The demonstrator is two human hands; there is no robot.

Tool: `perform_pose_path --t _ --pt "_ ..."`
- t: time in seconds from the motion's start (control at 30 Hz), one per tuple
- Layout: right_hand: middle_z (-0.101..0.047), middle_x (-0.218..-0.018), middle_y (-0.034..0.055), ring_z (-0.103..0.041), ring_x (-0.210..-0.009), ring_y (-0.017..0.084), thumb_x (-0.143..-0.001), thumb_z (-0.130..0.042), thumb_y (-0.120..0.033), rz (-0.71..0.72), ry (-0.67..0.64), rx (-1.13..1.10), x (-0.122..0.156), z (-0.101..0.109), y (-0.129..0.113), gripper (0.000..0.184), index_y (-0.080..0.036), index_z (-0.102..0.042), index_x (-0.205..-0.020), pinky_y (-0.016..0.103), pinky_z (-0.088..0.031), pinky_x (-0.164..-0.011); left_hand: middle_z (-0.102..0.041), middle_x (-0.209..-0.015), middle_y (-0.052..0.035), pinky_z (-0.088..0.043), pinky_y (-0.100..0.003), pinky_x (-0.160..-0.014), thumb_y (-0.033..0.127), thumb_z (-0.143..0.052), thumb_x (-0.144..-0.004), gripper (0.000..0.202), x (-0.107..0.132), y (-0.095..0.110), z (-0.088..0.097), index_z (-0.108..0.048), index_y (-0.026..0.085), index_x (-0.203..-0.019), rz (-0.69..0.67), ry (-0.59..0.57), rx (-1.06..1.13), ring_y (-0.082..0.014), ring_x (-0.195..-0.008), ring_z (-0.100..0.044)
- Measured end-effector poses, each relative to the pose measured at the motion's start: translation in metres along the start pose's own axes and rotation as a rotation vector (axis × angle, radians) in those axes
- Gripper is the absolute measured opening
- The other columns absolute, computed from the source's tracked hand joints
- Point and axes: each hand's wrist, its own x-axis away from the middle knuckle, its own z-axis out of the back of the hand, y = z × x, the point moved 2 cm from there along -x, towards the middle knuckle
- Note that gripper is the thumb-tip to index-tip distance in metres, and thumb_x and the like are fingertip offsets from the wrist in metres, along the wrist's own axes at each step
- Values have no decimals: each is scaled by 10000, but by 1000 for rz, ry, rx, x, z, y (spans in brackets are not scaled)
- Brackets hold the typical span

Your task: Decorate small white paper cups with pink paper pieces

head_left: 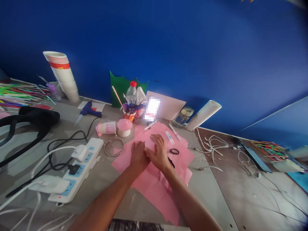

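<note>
Blue wall (163, 48) backs a grey worktable (202, 192), where a pale pink paper piece (149, 144) sits between your two hands, directly ahead of you. Your right hand (157, 154) appears to grasp it, thumb on the near side and fingers arched over the far right. Your left hand (139, 154) bends in from the left and near side, knuckles up; whether its fingertips pinch the paper or merely brace it, you cannot tell from this angle. Neither hand is clearly nearer: both meet at the piece, its long axis hidden beneath your fingers. Under them, deeper-pink paper sheets (157, 195) fan out, one corner trailing toward you and slightly right. Just beside your right hand lie black-handled scissors (174, 151), partly covered, with a capped white pen (174, 132) farther out. Left of your left hand rests a tape ring (105, 148); beyond it, a pink-topped paper cup (124, 131) stands near another cup on its side (108, 128). Past the paper glows a blurred phone screen (152, 109), while a white power strip (83, 170) slants across your left.
</note>
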Motion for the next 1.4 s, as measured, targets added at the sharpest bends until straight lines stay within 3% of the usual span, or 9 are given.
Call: perform_pose_path --t 0.37,1.07,1.27,1.4 --pt "-618 -1099 115 -513 -1124 271 -752 -592 -223 -49 -17 15 -1 -3 -2 349 -190 -572 -1099 472 -425 -977 -595 -1209 -100 -193 -446 -1123 220 -460 -843 364 0 1 2 -579 171 -1183 3 -41 -35 -276 -1258 -421" --pt "-622 -1069 120 -515 -1110 271 -733 -600 -222 -93 -39 33 -2 -2 -4 329 -171 -578 -1058 451 -429 -968 -605 -1163 -107 -202 -446 -1110 201 -469 -830 329 1 0 0 -581 159 -1137 -17 15 -7 -263 -1221 -443" --pt "-549 -1269 112 -419 -1265 281 -803 -536 -289 2 -20 -28 -1 7 -5 395 -207 -543 -1190 519 -336 -1056 -620 -1122 -96 -235 -454 -1092 266 -537 -802 327 2 2 3 -579 194 -1118 -18 26 31 -272 -1190 -469" --pt "-539 -1320 58 -252 -1375 319 -810 -540 -305 144 -13 90 -2 14 -10 332 -252 -609 -1130 587 -207 -1096 -621 -1074 -78 -248 -455 -1081 346 -559 -799 332 3 2 3 -571 215 -1103 -34 64 52 -271 -1142 -488"
